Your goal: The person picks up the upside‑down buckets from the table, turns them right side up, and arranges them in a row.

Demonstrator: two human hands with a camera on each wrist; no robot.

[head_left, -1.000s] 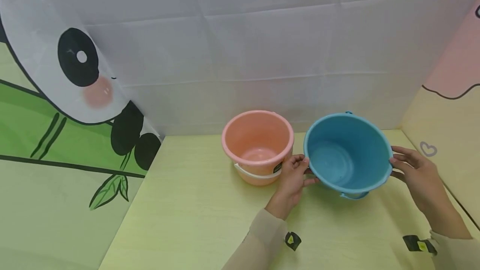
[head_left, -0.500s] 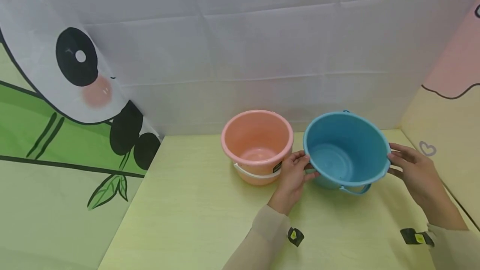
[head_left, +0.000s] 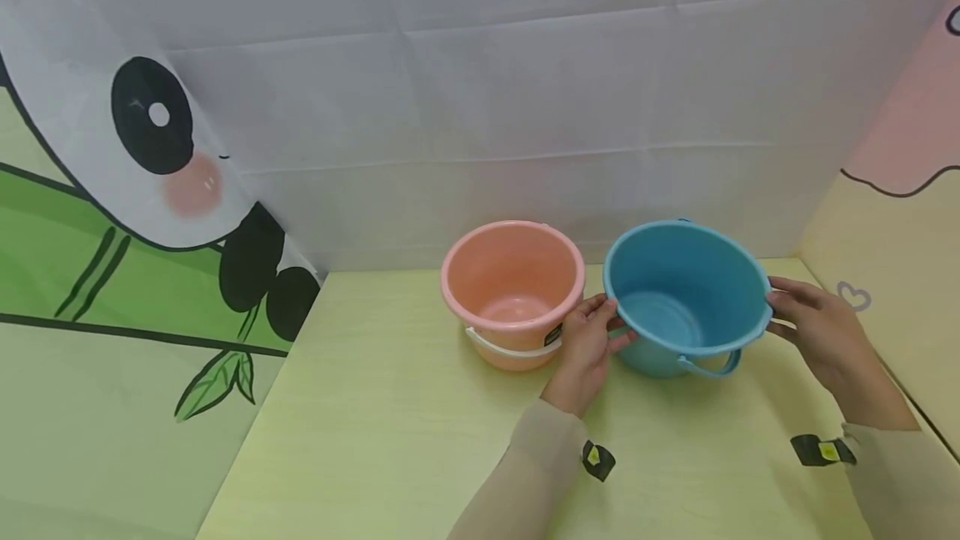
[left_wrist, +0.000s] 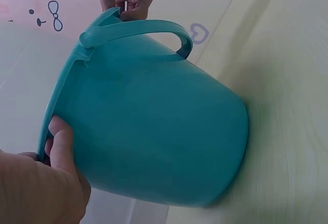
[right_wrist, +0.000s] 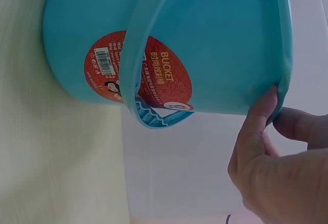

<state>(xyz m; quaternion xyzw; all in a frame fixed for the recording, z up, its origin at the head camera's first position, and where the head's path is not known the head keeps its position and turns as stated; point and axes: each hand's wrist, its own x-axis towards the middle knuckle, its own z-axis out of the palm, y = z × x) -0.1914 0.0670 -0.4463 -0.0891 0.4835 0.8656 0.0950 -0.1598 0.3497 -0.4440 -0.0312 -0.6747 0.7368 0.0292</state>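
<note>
A blue plastic bucket (head_left: 697, 269) stands at the table's back right, its mouth leaning toward the head camera. My left hand (head_left: 587, 348) pinches its left rim between thumb and fingers. Across from it, my right hand (head_left: 821, 336) pinches the right rim, thumb inside. The blue handle (left_wrist: 148, 26) hangs down at the near side. In the right wrist view a round red label (right_wrist: 166, 75) shows on the bucket's wall. A smaller pink-orange bucket (head_left: 513, 273) stands just left of my left hand, its white handle (head_left: 517, 352) lowered in front.
The light yellow-green table (head_left: 375, 407) ends at a white cloth backdrop (head_left: 487, 107). A printed panel (head_left: 150, 290) with a cartoon face closes off the left. On the right, close to my right hand, rises a cream and pink panel (head_left: 900, 257).
The blue bucket has tipped back toward upright and shifted slightly left, with both hands moving along on its rim. Its handle now hangs farther out from the wall. The pink-orange bucket stays put.
</note>
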